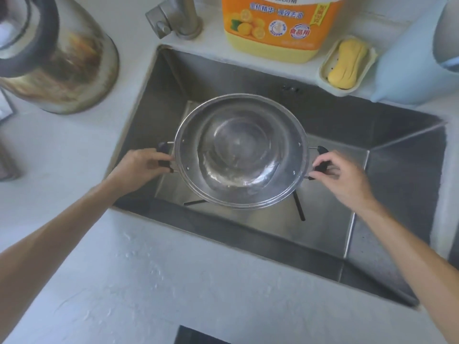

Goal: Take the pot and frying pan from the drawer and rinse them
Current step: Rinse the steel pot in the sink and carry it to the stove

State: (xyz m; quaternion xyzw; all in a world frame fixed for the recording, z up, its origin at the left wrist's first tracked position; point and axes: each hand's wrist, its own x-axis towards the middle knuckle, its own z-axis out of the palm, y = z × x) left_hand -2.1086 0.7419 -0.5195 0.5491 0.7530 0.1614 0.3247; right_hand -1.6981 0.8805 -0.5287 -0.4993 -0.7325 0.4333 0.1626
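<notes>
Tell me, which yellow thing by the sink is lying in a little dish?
The yellow soap bar lies flat in the pale soap dish. The big orange-and-yellow detergent bottle stands upright, straight on the counter.

Silver pot [241, 150] with black handles (both), grey sink [397, 170], orange-yellow detergent bottle [280, 26], yellow soap [347, 63].

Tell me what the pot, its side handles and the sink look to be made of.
Pot: thin polished metal, probably stainless steel or aluminium; it mirrors light and shows rivets at the rim.
Side handles: matte black grips, likely plastic, on thin metal wire; both hands, left and right, hold them.
Sink: brushed stainless steel by its look, a dull grey sheen with sharp folded corners.
</notes>
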